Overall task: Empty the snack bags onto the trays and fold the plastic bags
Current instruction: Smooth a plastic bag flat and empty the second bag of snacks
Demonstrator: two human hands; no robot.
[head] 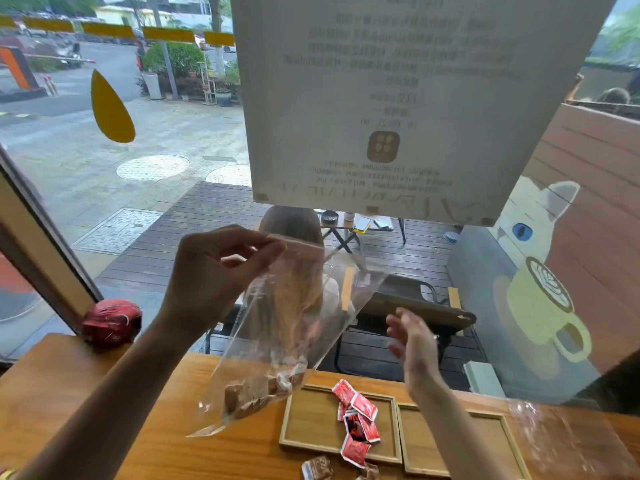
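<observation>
On the table (145,441), a few brown snacks (318,468) are seen lying loose at the near edge, just short of the left tray (311,424), on which a heap of red packets (358,424) has already been tipped out. The right tray (460,445) beside it is shown bare, and a crumpled clear bag (568,441), apparently emptied but not yet folded, is seen lying past its right side.

Above the table's near half, a clear bag (277,334) is held up by its top edge, pinched between thumb and fingertips of the left hand (218,271); brown snacks are still gathered in its lower corner (252,393), which hangs just left of the left tray. The right hand (415,344) is raised beside the bag with fingers spread, holding nothing and not touching it.

The work is judged roughly half done: one bag's contents are out, a second bag remains to be tipped, likely onto the bare tray, and the folding is left.

Further back, a red ball (112,322) rests at the window sill.
</observation>
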